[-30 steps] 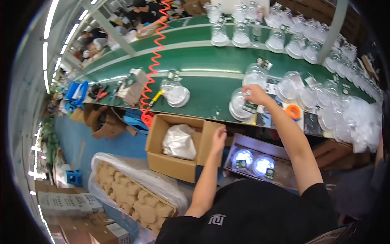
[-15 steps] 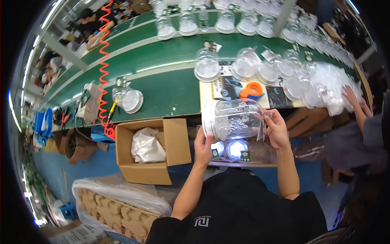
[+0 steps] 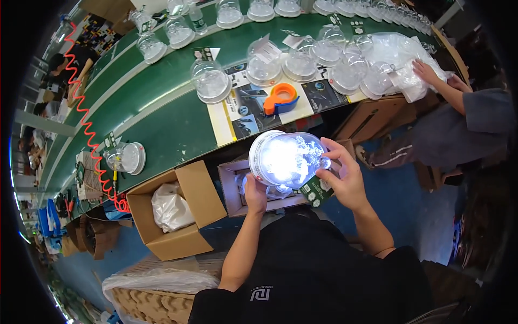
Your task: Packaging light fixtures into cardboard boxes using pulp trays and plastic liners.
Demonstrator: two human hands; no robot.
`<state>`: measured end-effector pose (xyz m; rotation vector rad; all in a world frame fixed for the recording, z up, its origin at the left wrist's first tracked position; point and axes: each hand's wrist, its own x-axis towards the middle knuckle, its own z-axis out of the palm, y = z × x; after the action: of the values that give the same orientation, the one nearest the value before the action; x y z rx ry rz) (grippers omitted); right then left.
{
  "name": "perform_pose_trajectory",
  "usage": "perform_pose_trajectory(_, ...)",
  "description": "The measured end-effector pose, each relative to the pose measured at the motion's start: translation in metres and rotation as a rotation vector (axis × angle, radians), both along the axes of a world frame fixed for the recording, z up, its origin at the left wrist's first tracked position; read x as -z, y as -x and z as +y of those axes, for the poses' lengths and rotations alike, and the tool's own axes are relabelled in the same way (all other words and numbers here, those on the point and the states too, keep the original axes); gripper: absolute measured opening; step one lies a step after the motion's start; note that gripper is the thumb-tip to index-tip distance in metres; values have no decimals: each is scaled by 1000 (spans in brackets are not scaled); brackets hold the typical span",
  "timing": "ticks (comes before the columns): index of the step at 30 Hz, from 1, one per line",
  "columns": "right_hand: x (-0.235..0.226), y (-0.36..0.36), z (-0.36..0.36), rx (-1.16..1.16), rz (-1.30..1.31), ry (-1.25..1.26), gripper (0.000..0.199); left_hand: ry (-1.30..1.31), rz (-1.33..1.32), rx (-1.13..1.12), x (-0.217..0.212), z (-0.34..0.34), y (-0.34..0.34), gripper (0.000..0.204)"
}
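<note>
- My left hand (image 3: 255, 193) props the white base of a clear glass dome (image 3: 288, 160), lit from inside.
- My right hand (image 3: 341, 175) grips its rounded end, where a dark tag (image 3: 315, 192) hangs.
- An open cardboard box (image 3: 237, 186) sits just below.
- An orange tape dispenser (image 3: 280, 98) lies on the green bench (image 3: 162, 116).

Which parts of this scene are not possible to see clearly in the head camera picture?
- Glass dome: its inside is washed out by white glare.
- Left hand: its fingers are hidden behind the dome.
- Small box below: its contents are covered by the dome and the hands.
- Green tag by the right hand: print too small.
</note>
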<state>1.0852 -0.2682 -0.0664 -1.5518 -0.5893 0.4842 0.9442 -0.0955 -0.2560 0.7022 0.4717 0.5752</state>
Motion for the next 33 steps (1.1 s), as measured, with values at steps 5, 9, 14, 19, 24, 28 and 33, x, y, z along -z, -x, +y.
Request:
perform_pose_trajectory(5,9,-12,-15,80,-72,55,34,23,39,81,19,-19,-4,47)
perform_pose_trajectory(9,30,-51,-50,117,77,55,25,-259,292,478,55,-8,-13,59)
perform_pose_trajectory(14,68,-88,-91,84,-48,281,24,-1102,471,860,85,-4,-58,37)
perform_pose_trajectory(19,116,-89,-106,10,-23,471,25,-1626,518,1351,149,-37,-123,24)
perform_pose_trajectory(24,162,-79,-122,-74,-121,634,28,-1574,566,1736,208,-74,-173,39)
perform_pose_trajectory(28,190,-78,-118,-93,-132,703,28,-1490,561,1670,242,-82,-189,39)
perform_pose_trajectory(33,228,-92,-120,-180,-172,761,42,-1387,587,1573,268,-83,-171,40)
